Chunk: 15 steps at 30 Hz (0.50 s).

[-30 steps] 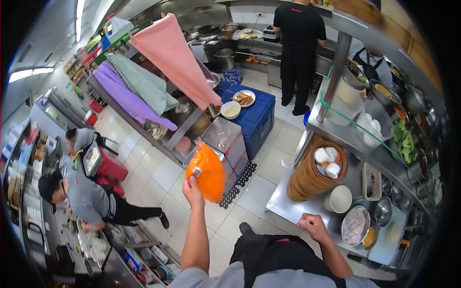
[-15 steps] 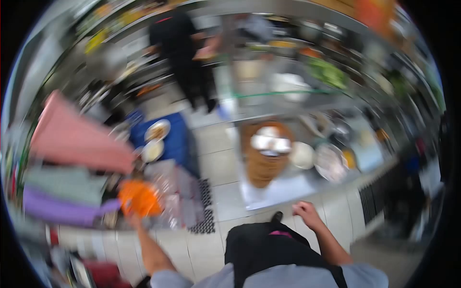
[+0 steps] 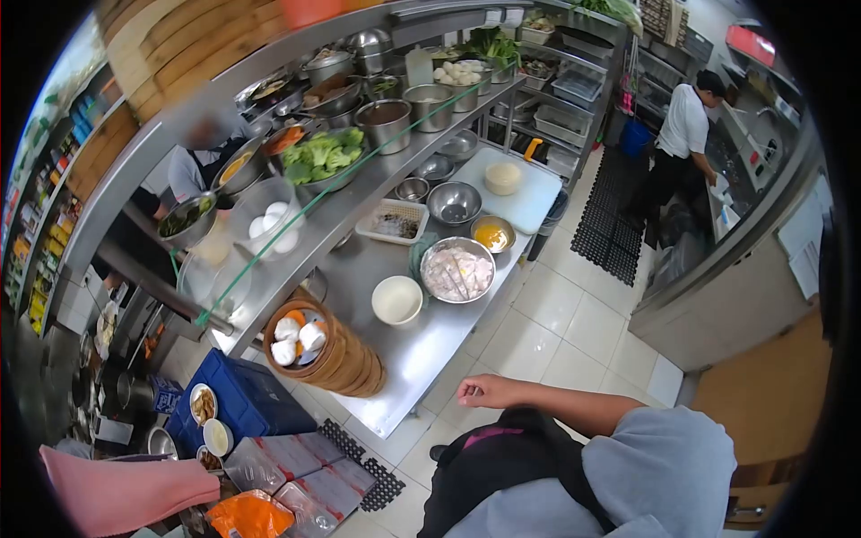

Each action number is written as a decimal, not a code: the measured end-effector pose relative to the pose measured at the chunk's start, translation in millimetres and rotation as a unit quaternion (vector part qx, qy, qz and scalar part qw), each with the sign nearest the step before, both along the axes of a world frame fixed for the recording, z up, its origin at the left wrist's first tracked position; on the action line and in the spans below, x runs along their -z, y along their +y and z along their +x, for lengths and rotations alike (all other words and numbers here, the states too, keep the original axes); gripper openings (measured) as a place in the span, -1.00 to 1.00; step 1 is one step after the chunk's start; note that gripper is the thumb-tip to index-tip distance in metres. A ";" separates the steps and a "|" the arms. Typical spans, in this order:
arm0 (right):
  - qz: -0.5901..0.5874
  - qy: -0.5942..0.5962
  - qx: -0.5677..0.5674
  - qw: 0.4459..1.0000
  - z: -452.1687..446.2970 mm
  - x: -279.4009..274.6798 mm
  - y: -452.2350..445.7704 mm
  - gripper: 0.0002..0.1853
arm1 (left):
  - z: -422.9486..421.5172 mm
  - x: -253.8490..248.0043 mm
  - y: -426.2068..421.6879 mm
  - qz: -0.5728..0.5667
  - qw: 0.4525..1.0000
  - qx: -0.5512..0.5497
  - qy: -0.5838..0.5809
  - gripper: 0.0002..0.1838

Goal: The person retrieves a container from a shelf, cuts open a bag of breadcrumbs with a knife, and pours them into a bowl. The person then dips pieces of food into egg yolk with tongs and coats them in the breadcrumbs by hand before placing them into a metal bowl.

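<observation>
My right hand [image 3: 484, 391] is held in front of my black apron, its fingers curled in with nothing visible in them. It is over the floor just off the front edge of the steel table [image 3: 429, 362], touching nothing. Nearest on the table are a cream bowl [image 3: 396, 300], a stack of bamboo steamers [image 3: 352, 366] with white buns [image 3: 287, 329] in the top one, and a metal bowl of pale pinkish filling [image 3: 446, 272]. My left hand is out of the picture. An orange bag [image 3: 250, 517] lies at the lower left edge.
A steel shelf [image 3: 350, 193] above the table bears pots, greens [image 3: 323, 155] and eggs. Behind stand a cutting board [image 3: 513, 193] and a bowl of yellow liquid [image 3: 492, 235]. A blue crate [image 3: 260, 394] is at left. A person [image 3: 683, 125] works at a sink; another stands behind the shelf.
The view has swung to the right and sharpened. My left hand, earlier at the orange bag, has left the view. My right hand stays in front of my body, fingers curled.
</observation>
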State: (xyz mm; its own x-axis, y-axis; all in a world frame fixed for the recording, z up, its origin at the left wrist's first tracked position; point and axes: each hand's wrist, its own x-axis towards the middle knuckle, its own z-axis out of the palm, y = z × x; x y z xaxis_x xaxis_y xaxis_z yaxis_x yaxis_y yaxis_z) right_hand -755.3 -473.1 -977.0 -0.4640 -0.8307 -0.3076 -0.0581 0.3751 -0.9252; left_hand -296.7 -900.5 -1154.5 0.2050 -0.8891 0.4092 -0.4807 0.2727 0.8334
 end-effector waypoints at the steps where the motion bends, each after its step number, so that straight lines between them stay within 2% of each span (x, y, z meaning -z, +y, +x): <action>1: 0.000 -0.003 0.017 1.000 -9.5 -0.6 8.2 -0.67 | -6.4 13.5 21.0 0.020 1.000 0.012 -0.020 -0.72; 6: -0.031 0.003 0.049 0.998 -72.8 19.1 75.9 -0.65 | -29.5 82.5 119.7 0.155 0.974 0.132 -0.100 -0.79; 8: -0.030 -0.039 0.090 0.995 -108.6 23.8 109.3 -0.68 | -54.0 89.8 145.0 0.207 0.947 0.223 -0.101 -0.82; 9: -0.030 -0.038 0.083 0.995 -129.5 27.6 125.2 -0.68 | -72.0 91.4 169.2 0.238 0.936 0.245 -0.088 -0.82; 11: -0.044 -0.070 0.145 0.986 -171.9 36.7 152.7 -0.73 | -111.2 90.5 221.5 0.300 0.909 0.283 -0.064 -0.82; 12: -0.065 -0.065 0.171 0.981 -190.7 37.9 163.6 -0.75 | -131.0 90.1 231.8 0.342 0.880 0.313 -0.103 -0.87; 13: -0.085 -0.062 0.195 0.975 -211.1 39.6 171.9 -0.77 | -153.7 93.4 248.5 0.364 0.872 0.323 -0.050 -0.87; 14: -0.085 -0.072 0.179 0.977 -232.7 42.8 178.9 -0.77 | -176.9 95.3 254.3 0.428 0.835 0.345 -0.002 -0.86; 15: -0.092 -0.099 0.226 0.965 -253.7 47.1 186.4 -0.80 | -205.2 86.8 267.0 0.394 0.841 0.368 -0.043 -0.82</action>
State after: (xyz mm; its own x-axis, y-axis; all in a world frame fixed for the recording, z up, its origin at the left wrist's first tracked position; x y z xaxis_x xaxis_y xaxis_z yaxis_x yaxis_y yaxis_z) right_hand -1009.1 -286.7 -1024.1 -0.7394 -0.6054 -0.2947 0.2580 0.1496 -0.9545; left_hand -501.9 -633.6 -1241.3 -0.5200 -0.7646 -0.3806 -0.4905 -0.0975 0.8660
